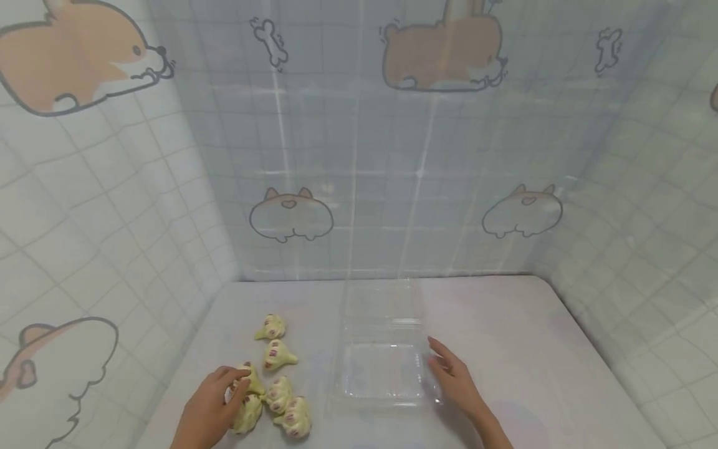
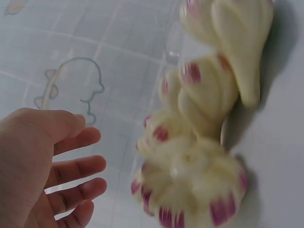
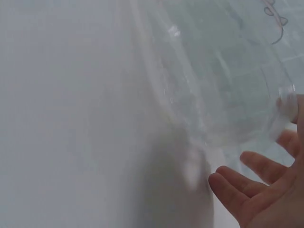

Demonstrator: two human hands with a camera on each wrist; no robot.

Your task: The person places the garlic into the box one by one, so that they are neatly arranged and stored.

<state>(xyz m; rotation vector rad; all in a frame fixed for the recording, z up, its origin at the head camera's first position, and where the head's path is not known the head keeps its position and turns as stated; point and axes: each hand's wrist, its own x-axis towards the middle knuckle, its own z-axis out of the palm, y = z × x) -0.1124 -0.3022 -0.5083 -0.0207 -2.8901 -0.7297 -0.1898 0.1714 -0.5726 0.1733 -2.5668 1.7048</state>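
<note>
Several cream-coloured garlic bulbs with purple marks (image 1: 278,355) lie in a cluster on the left of the table. My left hand (image 1: 209,404) hovers over the nearest bulbs. In the left wrist view its fingers (image 2: 78,168) are loosely bent, apart from the garlic bulbs (image 2: 209,90), with nothing held. A clear plastic clamshell box (image 1: 381,399) stands with its lid folded back, away from me. My right hand (image 1: 459,385) is at the box's right side. The right wrist view shows its fingers spread and the thumb at the edge of the clear box (image 3: 228,95); firm contact is unclear.
The white table (image 1: 505,337) meets cloth walls (image 1: 387,143) printed with a grid and cartoon dogs at the back and both sides. The open lid (image 1: 381,302) reaches close to the back wall.
</note>
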